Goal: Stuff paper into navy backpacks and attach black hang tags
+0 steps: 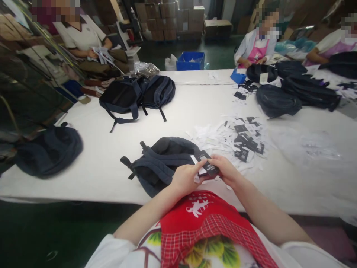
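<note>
Close in front of my red apron, both hands are closed on black hang tags [212,169] with white print. My left hand [189,175] grips them from the left, a white label [201,170] beside its thumb. From the other side my right hand [223,168] pinches the tags' right edge. A thin loop of string hangs below the right fingers. Just behind and left of my hands, a dark navy backpack [158,160] lies on the white table [106,152], its straps facing up.
A loose pile of black tags and white slips [242,139] spreads right of the backpack. More backpacks [156,93] lie at the far left, with another bag [50,149] at the left edge and several [279,98] at the right. Co-workers stand around the table; a blue bin [190,61] is beyond it.
</note>
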The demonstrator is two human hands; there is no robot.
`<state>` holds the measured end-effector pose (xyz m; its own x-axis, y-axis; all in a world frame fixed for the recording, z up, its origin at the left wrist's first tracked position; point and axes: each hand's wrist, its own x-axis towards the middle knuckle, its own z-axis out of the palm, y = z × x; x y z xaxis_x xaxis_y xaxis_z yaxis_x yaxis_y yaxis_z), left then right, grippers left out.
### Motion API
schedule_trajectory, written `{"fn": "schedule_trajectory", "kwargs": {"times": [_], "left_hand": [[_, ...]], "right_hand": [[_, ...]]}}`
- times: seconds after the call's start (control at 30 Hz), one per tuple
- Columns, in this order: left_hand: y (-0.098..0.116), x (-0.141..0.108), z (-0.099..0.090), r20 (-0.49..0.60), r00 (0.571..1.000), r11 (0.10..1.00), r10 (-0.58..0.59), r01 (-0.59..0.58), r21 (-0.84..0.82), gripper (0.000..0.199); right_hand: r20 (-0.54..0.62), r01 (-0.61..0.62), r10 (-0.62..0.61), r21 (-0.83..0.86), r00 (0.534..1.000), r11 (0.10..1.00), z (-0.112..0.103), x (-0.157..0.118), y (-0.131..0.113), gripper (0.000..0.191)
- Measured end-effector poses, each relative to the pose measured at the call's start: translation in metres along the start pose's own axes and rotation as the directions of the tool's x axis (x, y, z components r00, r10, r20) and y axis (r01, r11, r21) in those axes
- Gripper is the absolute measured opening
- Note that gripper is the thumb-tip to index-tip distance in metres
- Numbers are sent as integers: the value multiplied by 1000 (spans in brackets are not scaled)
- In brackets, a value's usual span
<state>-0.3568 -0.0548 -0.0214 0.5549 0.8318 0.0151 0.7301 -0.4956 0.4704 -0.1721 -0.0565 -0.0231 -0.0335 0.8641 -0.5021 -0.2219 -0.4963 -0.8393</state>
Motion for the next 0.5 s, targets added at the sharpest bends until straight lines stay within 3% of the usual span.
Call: {"fn": "schedule_trajectory", "kwargs": {"times": [0.07, 0.13, 0.27, 0.37, 0.5], "left_hand": [[-2, 2, 1, -7, 998, 998, 54, -54, 25, 50], [-3, 2, 1, -37, 999, 999, 29, -28, 26, 45], [-1, 3, 1, -78, 996, 999, -35, 37, 27, 47], [1, 5, 3, -79, 996, 999, -43, 46, 28, 49], [1, 7, 7, -95, 995, 999, -28, 32, 42, 50]], "right_hand": [[-8, 13, -13, -34, 1000, 999, -1, 2, 3, 34], [-21, 47, -49, -85, 999, 995, -6, 4, 6, 33], [-42, 272, -301, -322, 953, 907, -23, -4, 7, 31], [56, 453, -528, -593, 848, 665, -31, -18, 1, 27], [330, 584, -601, -758, 728, 290, -30, -30, -10, 26]]}}
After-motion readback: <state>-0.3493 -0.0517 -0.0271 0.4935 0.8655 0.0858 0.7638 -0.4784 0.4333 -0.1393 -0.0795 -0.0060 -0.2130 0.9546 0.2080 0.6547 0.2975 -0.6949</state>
